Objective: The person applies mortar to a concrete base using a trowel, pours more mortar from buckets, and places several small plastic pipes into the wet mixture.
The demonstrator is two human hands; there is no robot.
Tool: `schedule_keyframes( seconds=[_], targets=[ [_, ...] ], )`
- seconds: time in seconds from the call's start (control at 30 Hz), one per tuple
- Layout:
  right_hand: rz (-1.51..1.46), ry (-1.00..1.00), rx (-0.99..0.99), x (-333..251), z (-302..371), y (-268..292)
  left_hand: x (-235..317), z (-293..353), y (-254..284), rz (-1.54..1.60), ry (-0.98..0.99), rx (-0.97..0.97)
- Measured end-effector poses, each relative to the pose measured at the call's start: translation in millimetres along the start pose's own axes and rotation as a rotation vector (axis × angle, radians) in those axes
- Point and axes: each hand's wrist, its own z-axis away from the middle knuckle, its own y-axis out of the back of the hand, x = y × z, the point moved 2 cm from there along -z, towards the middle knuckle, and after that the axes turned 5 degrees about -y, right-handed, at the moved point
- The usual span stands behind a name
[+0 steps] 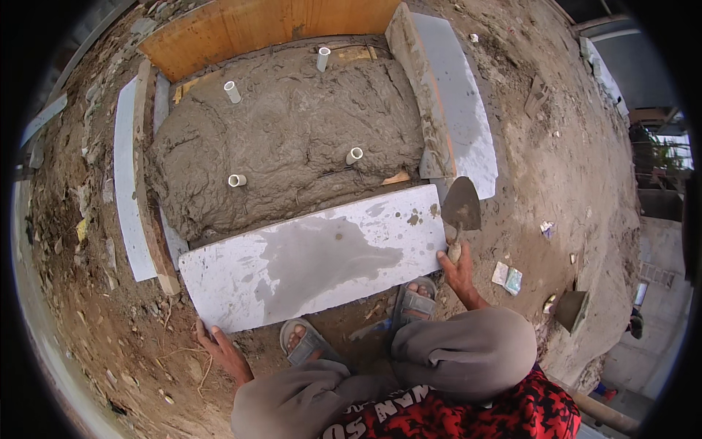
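Note:
A long white board (234, 293) with a wet grey patch stands along the near side of a wooden form. At its lower left corner, my left hand (225, 355) holds the edge between thumb and fingers. My right hand (459, 272) is closed round the handle of a pointed trowel (462, 205), with its thumb against the board's right end. The trowel's blade points away from me, beside the form's near right corner. Wet grey concrete (285, 124) fills the form, and several short white pipes (354, 155) stick up out of it.
An orange-brown plywood panel (270, 33) closes the far side. Planks (423, 88) bound the sides, with white boards (464, 102) outside them. My sandalled feet (311, 342) are close to the near board. A dark bucket-like container (571, 311) and a crumpled packet (507, 278) lie on the dirt at right.

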Motion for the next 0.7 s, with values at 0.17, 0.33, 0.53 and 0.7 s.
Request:
schedule_keyframes(
  seconds=[0.17,0.33,0.53,0.7],
  targets=[
    [-0.362,-0.032,0.035,16,3,35,12,3,-29,0.131,0.166,0.055],
    [-0.532,-0.087,0.044,20,-13,68,2,15,-46,0.289,0.234,-0.016],
    [-0.731,-0.135,0.058,50,-24,85,16,21,-56,0.240,0.234,-0.103],
    [-0.734,-0.132,-0.090,25,-13,91,-45,-13,-24,-0.303,0.092,-0.171]
  ],
)
